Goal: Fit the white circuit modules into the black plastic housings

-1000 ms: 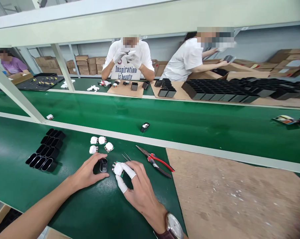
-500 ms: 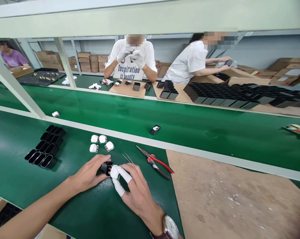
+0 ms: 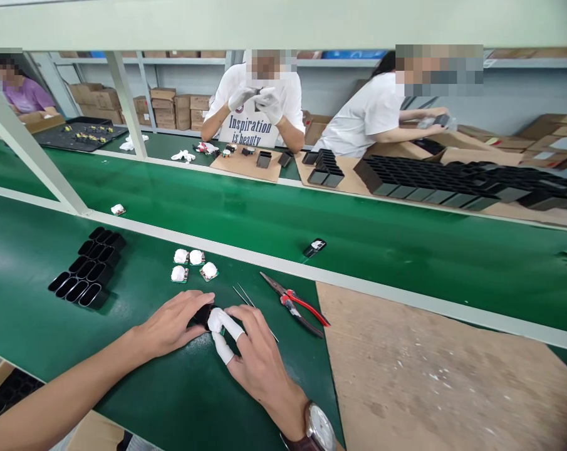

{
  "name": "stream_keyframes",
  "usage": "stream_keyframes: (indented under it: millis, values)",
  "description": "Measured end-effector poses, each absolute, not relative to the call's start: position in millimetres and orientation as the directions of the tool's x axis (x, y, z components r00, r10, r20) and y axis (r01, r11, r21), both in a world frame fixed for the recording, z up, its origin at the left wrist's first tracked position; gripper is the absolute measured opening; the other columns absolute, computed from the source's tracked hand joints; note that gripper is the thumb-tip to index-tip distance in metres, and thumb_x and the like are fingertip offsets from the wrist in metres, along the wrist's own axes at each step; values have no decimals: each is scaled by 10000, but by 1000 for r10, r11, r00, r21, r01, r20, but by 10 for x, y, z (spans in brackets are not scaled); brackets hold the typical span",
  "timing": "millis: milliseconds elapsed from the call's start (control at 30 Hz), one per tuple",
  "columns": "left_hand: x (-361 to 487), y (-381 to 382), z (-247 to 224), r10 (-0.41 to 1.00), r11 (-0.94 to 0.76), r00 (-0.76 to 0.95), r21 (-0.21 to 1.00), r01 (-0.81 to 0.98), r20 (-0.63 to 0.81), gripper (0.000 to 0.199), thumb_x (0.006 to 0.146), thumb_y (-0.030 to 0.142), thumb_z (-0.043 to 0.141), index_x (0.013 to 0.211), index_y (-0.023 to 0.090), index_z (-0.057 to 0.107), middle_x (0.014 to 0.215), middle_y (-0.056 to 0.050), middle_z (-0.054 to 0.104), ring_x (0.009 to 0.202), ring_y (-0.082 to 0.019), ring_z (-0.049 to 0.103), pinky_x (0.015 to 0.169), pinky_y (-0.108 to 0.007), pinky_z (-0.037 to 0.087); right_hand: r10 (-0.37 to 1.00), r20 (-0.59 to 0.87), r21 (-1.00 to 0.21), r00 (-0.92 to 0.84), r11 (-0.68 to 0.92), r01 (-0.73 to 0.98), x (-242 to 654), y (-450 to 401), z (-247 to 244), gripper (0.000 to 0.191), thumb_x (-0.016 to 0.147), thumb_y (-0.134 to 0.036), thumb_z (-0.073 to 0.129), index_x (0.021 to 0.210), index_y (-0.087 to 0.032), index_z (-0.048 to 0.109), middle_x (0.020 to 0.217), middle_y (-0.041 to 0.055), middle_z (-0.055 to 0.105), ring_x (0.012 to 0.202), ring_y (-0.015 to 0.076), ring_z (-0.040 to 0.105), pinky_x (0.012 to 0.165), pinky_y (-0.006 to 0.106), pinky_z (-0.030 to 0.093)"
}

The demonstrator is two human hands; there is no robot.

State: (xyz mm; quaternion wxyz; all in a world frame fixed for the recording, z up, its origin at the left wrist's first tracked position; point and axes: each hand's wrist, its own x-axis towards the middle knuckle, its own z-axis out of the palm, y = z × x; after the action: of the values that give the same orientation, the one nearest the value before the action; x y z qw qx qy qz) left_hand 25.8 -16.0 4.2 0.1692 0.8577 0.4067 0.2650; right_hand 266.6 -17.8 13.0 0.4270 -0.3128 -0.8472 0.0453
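My left hand [image 3: 177, 322] is closed around a small black plastic housing [image 3: 201, 315] lying on the green bench. With white finger cots on thumb and forefinger, my right hand [image 3: 250, 351] pinches a small circuit board topped with a white blob [image 3: 215, 319]. The board sits at the housing's mouth, partly inside; how deep is hidden by the fingers. Beyond my hands lie several similar white-topped boards [image 3: 179, 274]. Metal tweezers [image 3: 244, 294] rest just past my right hand, and red-and-black long-nose pliers [image 3: 292, 304] lie to their right.
Several empty black housings [image 3: 88, 269] stand grouped at left. A cardboard sheet [image 3: 443, 369] covers the bench at right. A white rail borders the green conveyor belt [image 3: 227, 213], which carries a filled black housing [image 3: 315, 247] and a board [image 3: 118, 210]. Co-workers sit opposite, beside rows of black boxes [image 3: 419, 181].
The board in my right hand has gone further into the housing, narrowing the gap where wires showed. Items on the belt have shifted to the right.
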Motion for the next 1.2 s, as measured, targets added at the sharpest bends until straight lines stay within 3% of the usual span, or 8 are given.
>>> stream_keyframes:
  millis: [200, 367, 533, 700, 833, 933, 1067, 1200]
  values:
    - [276, -174, 42, 798, -590, 530, 555, 586, 289, 610, 1041, 261, 620, 1586, 275, 347, 1387, -137, 649, 1282, -299, 645, 1074, -500, 567, 584, 659, -339, -474, 793, 506, 2672, -180, 110, 305, 968, -76, 626, 1246, -191, 578, 1197, 153, 662, 1072, 298, 622, 832, 482, 617]
    - [307, -218, 49, 829, -514, 516, 656, 553, 214, 664, 1016, 231, 644, 1593, 309, 325, 1444, -108, 651, 1305, -274, 661, 1074, -457, 587, 587, 639, -396, -498, 805, 441, 2741, -181, 80, 448, 955, -67, 666, 1368, -169, 525, 1246, 156, 664, 1142, 294, 623, 921, 489, 608]
    - [332, -243, 12, 849, -428, 513, 738, 521, 130, 680, 996, 203, 645, 1590, 309, 330, 1494, -97, 628, 1332, -270, 661, 1103, -450, 580, 573, 624, -370, -532, 815, 445, 2696, -171, 102, 199, 970, -162, 698, 1145, -200, 611, 1282, 156, 653, 1171, 319, 628, 901, 507, 609]
    - [332, -234, 30, 853, -400, 511, 767, 502, 110, 674, 990, 194, 643, 1578, 287, 326, 1478, -117, 624, 1312, -270, 671, 1071, -435, 597, 603, 597, -399, -528, 795, 458, 2643, -163, 95, 168, 989, -203, 675, 1150, -220, 630, 1290, 137, 649, 1191, 316, 631, 929, 513, 612]
    - [334, -232, 75, 831, -474, 511, 759, 447, 219, 405, 1003, 151, 610, 1381, 256, 509, 1371, -109, 665, 1232, -241, 696, 1033, -384, 600, 665, 563, -474, -491, 747, 467, 2688, -180, 27, 298, 999, -172, 621, 1295, -202, 594, 1289, 147, 638, 1163, 283, 657, 932, 470, 632]
    - [325, -211, 109, 765, -599, 539, 698, 392, 353, 222, 1016, 132, 606, 1217, 227, 612, 1330, -126, 674, 1195, -228, 697, 999, -346, 598, 669, 524, -456, -526, 743, 490, 2712, -184, 36, 291, 998, -126, 578, 1281, -189, 607, 1303, 153, 622, 1165, 281, 654, 947, 465, 630]
    - [319, -163, 157, 724, -657, 544, 662, 361, 423, 165, 1014, 128, 630, 1151, 207, 676, 1273, -136, 713, 1103, -219, 737, 925, -317, 621, 645, 481, -407, -595, 765, 500, 2705, -152, 118, 255, 1003, -107, 547, 1228, -193, 629, 1223, 142, 641, 1087, 282, 654, 902, 484, 625]
    - [328, -143, 181, 730, -649, 527, 684, 334, 435, 142, 1011, 155, 650, 1128, 209, 710, 1242, -134, 742, 1064, -228, 765, 891, -326, 644, 665, 490, -471, -564, 746, 470, 2706, -128, 104, 363, 1004, -106, 552, 1344, -230, 587, 1203, 112, 651, 1062, 256, 662, 872, 445, 628]
